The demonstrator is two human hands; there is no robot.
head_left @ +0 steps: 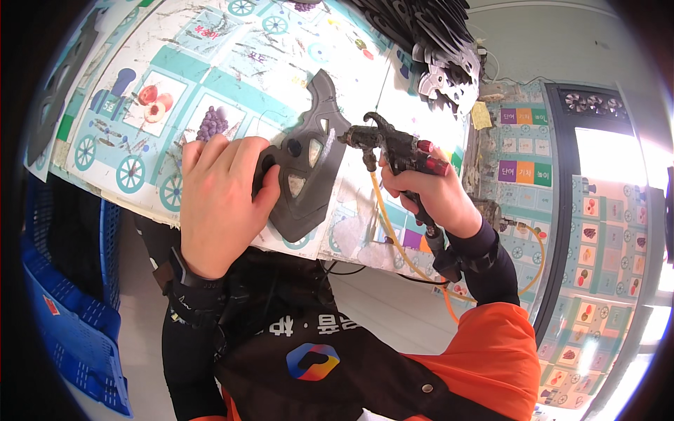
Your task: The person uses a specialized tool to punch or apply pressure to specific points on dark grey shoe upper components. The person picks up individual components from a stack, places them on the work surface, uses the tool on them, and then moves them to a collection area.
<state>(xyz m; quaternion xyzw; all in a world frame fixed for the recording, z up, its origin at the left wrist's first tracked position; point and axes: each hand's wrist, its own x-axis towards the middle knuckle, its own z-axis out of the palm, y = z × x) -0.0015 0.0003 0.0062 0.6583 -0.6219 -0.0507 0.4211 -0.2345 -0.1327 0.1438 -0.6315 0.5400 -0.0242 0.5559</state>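
Note:
A dark grey moulded part point(309, 210) with several cut-out openings and a pointed upper end lies over the near edge of the table. My left hand point(221, 203) grips its left side, thumb toward the part and fingers curled; what the fingertips touch underneath is hidden. To the right, my right hand point(442, 200) is wrapped round the handle of a black spray gun point(400, 151) with red knobs at its rear. The gun's nozzle points left at the part, close to it but apart. A thin yellow hose point(382, 203) hangs from beneath the gun's front.
A printed sheet with dark smears covers the table point(277, 52). Similar dark parts point(421, 21) are piled at the far right, with silvery ones point(446, 77) at that pile's near end. Another dark part point(63, 84) lies far left. Blue plastic crates point(70, 330) stand below on the left.

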